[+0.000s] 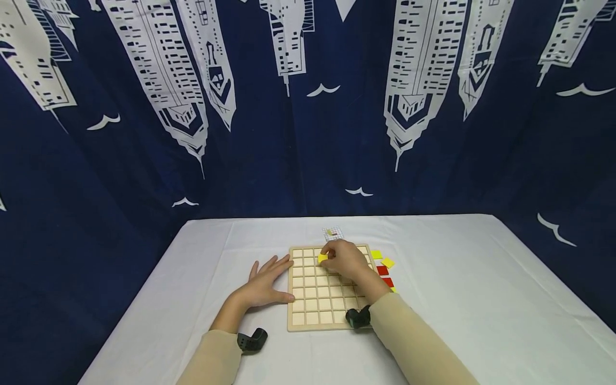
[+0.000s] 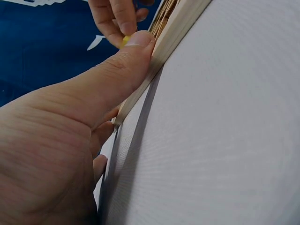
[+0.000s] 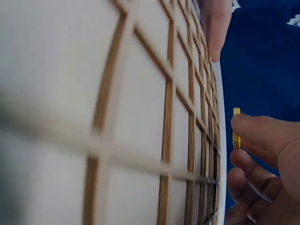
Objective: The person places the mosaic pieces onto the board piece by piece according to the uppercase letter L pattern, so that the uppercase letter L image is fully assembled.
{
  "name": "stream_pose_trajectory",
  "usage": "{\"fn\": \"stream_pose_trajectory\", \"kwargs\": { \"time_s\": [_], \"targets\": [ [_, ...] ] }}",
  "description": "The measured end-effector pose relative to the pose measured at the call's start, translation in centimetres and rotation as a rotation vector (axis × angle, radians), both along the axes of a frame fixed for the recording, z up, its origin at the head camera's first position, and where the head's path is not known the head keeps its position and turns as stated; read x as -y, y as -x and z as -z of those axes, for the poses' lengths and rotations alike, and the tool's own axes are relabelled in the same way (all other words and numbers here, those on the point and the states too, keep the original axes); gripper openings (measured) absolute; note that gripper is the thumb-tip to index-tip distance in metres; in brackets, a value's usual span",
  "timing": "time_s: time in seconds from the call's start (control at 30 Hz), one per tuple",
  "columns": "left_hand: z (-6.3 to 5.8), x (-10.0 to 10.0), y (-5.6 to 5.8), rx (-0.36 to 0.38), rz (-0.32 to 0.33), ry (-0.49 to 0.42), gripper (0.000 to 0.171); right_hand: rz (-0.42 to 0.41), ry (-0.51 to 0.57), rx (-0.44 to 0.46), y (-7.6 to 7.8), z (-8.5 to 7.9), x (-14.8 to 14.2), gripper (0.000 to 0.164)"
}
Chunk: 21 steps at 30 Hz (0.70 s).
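Observation:
A wooden grid board (image 1: 310,305) lies on the table, divided into many square cells. Between thumb and fingers my right hand (image 1: 347,260) pinches a yellow square tile (image 1: 322,258) over the board's upper part. In the right wrist view the tile (image 3: 236,129) is seen edge-on, apart from the grid. My left hand (image 1: 262,286) spreads along the board's left edge, thumb and fingertips touching the frame. The left wrist view shows the thumb (image 2: 126,61) against the wooden rim (image 2: 164,51). Part of the board is hidden under the right hand and forearm.
Right of the board lie yellow tiles (image 1: 387,262) and red tiles (image 1: 382,270), some partly covered by the right arm. Beyond the board's far edge is a small card (image 1: 332,233) printed with a coloured grid. A white cloth covers the table (image 1: 462,278); a dark blue curtain (image 1: 298,160) hangs behind.

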State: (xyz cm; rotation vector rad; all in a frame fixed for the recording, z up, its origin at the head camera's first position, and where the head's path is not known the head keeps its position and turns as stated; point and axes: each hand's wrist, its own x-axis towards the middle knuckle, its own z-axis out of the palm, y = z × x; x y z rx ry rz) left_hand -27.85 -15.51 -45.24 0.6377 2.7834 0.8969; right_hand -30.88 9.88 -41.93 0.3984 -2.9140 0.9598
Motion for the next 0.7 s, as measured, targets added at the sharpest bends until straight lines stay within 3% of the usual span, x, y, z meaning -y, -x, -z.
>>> {"fn": "stream_pose_trajectory", "kwargs": {
  "time_s": [0.27,0.7],
  "targets": [
    [0.0,-0.1,0.0,-0.005,0.001,0.000,0.093,0.043,-0.011,0.028,0.0,0.5,0.7,0.015],
    [0.2,0.0,0.0,-0.001,-0.005,0.010,0.094,0.060,0.025,0.020,0.3,1.2,0.8,0.019]
  ]
}}
